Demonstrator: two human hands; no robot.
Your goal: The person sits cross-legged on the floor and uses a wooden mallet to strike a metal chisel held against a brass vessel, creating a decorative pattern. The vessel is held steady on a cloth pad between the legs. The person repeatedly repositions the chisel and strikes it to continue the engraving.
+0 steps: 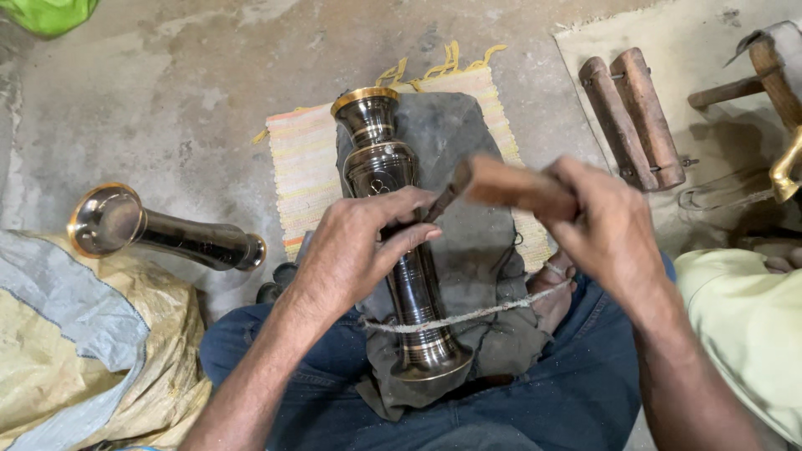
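Seated cross-legged, a person is steadying a dark vase (399, 250) tied by cord (468, 316) across the lap, left hand (355, 246) fingers together guiding a chisel (441, 203), right hand (606, 230) clamped on a mallet (514, 185), seemingly mid-engraving, each strike needing care.

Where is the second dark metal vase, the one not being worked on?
Head view, left side: the second vase lies on the concrete floor beside the yellow sack.

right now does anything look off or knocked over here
A second dark brass vase lies tipped on its side on a sack. The vase being worked on is lashed down with cord, seemingly deliberately.
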